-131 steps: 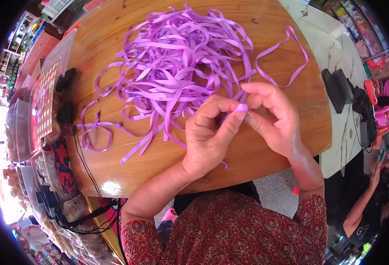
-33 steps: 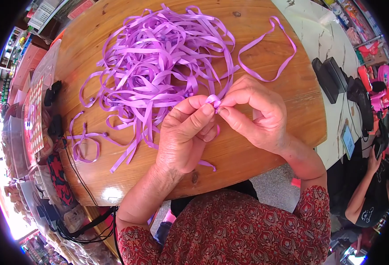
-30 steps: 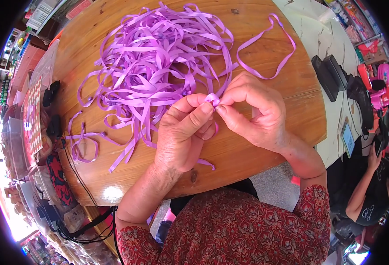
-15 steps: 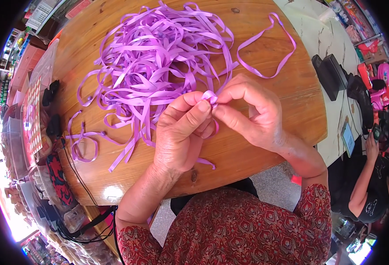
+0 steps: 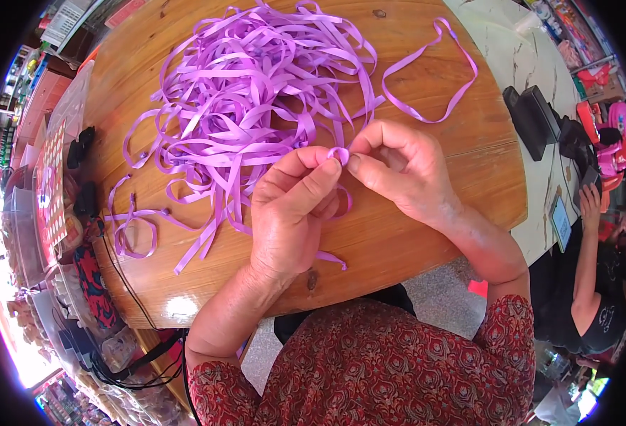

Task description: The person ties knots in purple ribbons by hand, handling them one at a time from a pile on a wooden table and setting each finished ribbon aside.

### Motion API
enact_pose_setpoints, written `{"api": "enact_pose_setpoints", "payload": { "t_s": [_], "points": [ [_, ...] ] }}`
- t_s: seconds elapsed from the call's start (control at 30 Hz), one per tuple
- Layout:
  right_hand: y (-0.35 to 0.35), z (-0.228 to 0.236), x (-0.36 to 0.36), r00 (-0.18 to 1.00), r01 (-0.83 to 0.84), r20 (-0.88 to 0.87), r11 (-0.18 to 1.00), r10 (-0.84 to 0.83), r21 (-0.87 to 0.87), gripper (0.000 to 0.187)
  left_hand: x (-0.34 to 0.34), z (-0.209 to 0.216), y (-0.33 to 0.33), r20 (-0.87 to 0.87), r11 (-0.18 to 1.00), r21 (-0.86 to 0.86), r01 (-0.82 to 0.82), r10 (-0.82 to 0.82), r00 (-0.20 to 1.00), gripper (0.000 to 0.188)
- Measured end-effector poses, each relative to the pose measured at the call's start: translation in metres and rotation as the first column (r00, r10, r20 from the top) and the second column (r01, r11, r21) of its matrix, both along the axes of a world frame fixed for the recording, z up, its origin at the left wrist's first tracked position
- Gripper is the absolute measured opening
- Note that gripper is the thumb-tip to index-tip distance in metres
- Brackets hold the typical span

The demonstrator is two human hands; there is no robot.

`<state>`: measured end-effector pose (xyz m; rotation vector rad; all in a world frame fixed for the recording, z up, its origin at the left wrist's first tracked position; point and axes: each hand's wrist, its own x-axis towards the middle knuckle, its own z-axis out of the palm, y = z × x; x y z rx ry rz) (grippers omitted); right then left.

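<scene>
Between my two hands is a narrow purple satin ribbon, bent into a small loop (image 5: 339, 153) at the fingertips. My left hand (image 5: 288, 202) is closed and pinches this loop between thumb and forefinger. Its lower end hangs beneath, partly hidden by my fingers. My right hand (image 5: 412, 177) also has thumb and forefinger together at the loop's right side; its other fingers are curled. Just beyond my hands lies a big tangled pile of purple ribbons (image 5: 245, 106), some with small knots. A separate ribbon ring (image 5: 475, 74) rests to the right of the pile.
Everything lies on a round-edged wooden table (image 5: 483, 167). A white marbled counter (image 5: 540, 60) at the right carries a black box-like device (image 5: 531, 117) and a phone-like screen (image 5: 560, 224). Boxes and cables crowd the left edge. Another person's arm (image 5: 588, 263) shows at far right.
My right hand has shifted slightly, with its fingers drawn closer together. The small loop at my fingertips now looks rounder and more open. The other person's arm has moved at far right.
</scene>
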<state>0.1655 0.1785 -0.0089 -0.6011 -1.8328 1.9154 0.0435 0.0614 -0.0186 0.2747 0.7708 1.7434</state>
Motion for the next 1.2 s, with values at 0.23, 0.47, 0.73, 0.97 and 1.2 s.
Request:
{"api": "enact_pose_setpoints", "payload": {
  "t_s": [0.23,0.47,0.73,0.97,1.2],
  "points": [
    [0.008,0.001,-0.011,0.988,0.101,-0.155,0.77,-0.004,0.629,0.008,-0.002,0.001,0.001,-0.063,0.986,-0.143,-0.081,0.073,0.995,0.006],
    [0.023,-0.002,-0.009,0.971,0.1,-0.211,0.617,0.109,0.781,0.011,-0.007,0.003,0.003,-0.042,0.984,-0.174,0.033,-0.041,0.998,0.007],
    [0.021,0.002,-0.006,0.969,0.09,-0.204,0.564,0.143,0.821,0.014,-0.007,0.007,0.001,-0.138,0.986,-0.152,0.063,-0.085,0.987,0.009],
    [0.013,0.011,-0.003,0.984,0.028,-0.15,0.751,0.095,0.659,0.009,-0.002,0.009,0.001,-0.286,0.987,-0.157,-0.025,-0.021,0.958,0.012],
    [0.006,0.011,0.001,0.993,-0.009,-0.111,0.946,0.047,0.323,0.006,0.001,0.007,0.001,-0.307,0.99,-0.141,-0.031,-0.014,0.952,0.01]
  ]
}}
